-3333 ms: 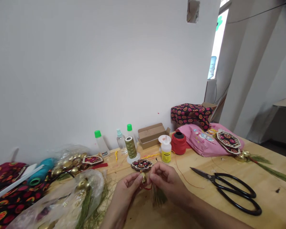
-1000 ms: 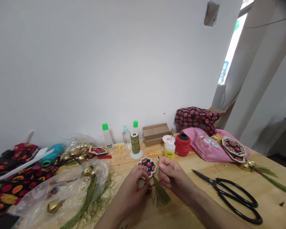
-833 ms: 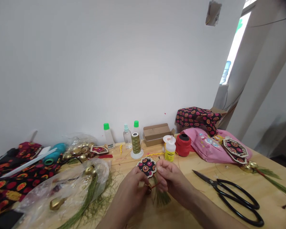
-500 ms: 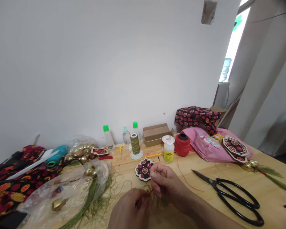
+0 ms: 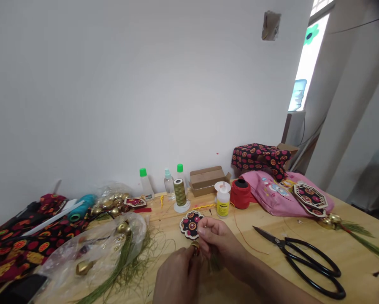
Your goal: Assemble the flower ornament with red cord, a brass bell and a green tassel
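A flower-shaped pendant (image 5: 190,224) with a pale scalloped rim and dark patterned cloth lies on the table in front of me. Just below it hangs a small gold bell (image 5: 195,244), partly covered by fingers. My left hand (image 5: 178,272) has its thumb and fingers closed at the bell, where a bit of red shows. Close against it, my right hand (image 5: 219,245) is pinched together beside the pendant's lower edge; what lies between its fingertips is hidden. Green tassel strands (image 5: 214,261) come out beneath the right hand.
Black-handled scissors (image 5: 303,257) lie at right. Behind the hands stand a glue bottle (image 5: 223,203), a red thread cone (image 5: 240,194) and a green thread spool (image 5: 179,192). Plastic bags (image 5: 66,266) with gold bells and green tassels spread at left. A pink bag (image 5: 268,194) holds another pendant (image 5: 309,197).
My left hand has shifted slightly right, closer to my right hand. The red strand seen between the fingers before is now mostly hidden. The view has shifted slightly.
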Demonstrator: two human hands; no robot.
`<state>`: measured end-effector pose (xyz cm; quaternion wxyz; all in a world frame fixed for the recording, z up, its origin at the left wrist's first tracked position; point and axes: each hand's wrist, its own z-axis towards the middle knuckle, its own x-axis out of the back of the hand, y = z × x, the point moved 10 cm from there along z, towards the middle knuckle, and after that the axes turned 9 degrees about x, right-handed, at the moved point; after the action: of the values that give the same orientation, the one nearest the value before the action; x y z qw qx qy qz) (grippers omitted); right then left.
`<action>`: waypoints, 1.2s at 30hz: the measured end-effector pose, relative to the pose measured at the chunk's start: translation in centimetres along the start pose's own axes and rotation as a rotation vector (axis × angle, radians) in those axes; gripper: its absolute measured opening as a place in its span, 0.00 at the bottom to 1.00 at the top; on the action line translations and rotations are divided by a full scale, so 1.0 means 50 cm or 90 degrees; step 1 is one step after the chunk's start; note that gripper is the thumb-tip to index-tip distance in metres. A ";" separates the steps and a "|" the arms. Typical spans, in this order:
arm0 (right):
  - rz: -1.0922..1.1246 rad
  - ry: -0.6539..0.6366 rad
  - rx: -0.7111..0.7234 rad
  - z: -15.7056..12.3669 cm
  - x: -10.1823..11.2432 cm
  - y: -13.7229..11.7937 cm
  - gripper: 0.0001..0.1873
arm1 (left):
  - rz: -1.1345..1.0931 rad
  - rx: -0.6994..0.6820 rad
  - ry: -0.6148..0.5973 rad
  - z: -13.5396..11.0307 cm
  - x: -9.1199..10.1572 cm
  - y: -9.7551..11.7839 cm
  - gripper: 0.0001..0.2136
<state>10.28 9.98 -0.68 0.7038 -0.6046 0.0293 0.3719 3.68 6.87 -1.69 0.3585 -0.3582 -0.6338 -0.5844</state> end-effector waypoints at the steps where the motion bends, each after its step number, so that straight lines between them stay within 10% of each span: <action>1: 0.000 -0.001 -0.002 0.000 -0.001 0.001 0.16 | 0.009 -0.003 0.011 0.004 0.002 0.002 0.12; 11: -0.043 0.017 -0.012 -0.005 0.006 0.002 0.16 | 0.070 -0.043 0.073 0.035 0.018 -0.002 0.07; 27: -0.088 0.078 0.006 0.001 0.052 -0.015 0.12 | -0.249 -0.053 -0.249 0.077 -0.036 -0.041 0.11; 36: -0.384 0.079 -0.164 -0.008 0.091 0.005 0.12 | -0.358 0.081 -0.363 0.075 -0.078 -0.067 0.15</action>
<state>13.59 11.84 -3.22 0.6966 -0.6918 -0.1555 0.1097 2.50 10.25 -6.92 0.0158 -0.2959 -0.8160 -0.4963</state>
